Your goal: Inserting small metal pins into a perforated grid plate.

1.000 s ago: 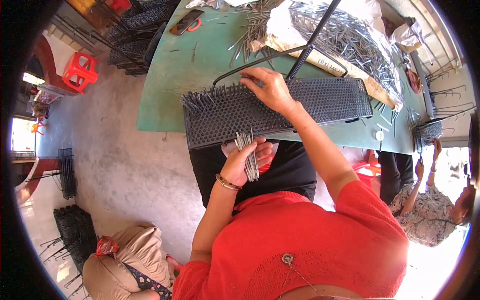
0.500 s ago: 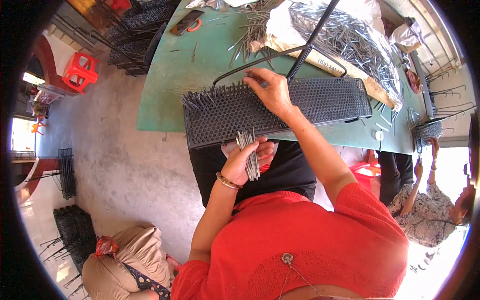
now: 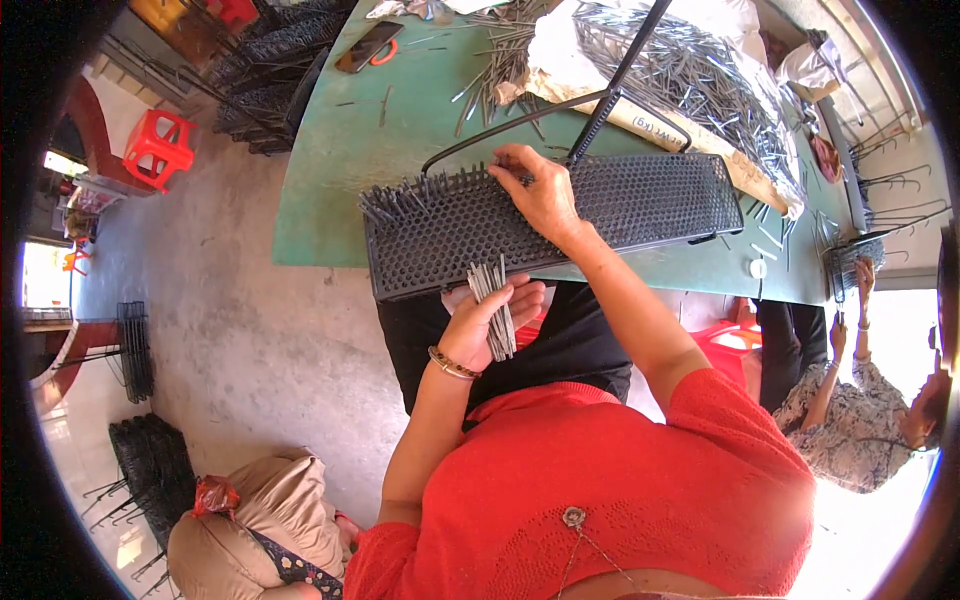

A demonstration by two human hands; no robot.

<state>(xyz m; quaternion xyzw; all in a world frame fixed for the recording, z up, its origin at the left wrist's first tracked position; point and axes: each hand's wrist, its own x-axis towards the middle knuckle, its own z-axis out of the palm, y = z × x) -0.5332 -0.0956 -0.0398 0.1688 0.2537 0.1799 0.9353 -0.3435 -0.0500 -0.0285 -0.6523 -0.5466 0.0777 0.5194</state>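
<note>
A long black perforated rack (image 3: 640, 200) lies slanted over the table's near edge and my lap. Several thin dark metal strips (image 3: 405, 200) stand in the holes at its left end and along its far edge. Below its near edge, my left hand (image 3: 487, 320) is closed around a bundle of grey metal strips (image 3: 493, 305). Over the far edge of the rack, my right hand (image 3: 540, 195) has thumb and fingertips pinched together beside the standing strips. Whatever lies between those fingertips is too small to make out.
The green table (image 3: 330, 210) bears an open sack (image 3: 540, 75) heaped with loose metal strips, a phone (image 3: 370, 47) and orange-handled scissors (image 3: 385, 52). A black rod frame rises behind the rack. Red stools (image 3: 160, 150), stacked black racks (image 3: 150, 460) and two other people are around.
The rack and both hands have shifted very slightly to the left. My right hand remains pinched at the far edge, slightly lower; the left keeps its bundle.
</note>
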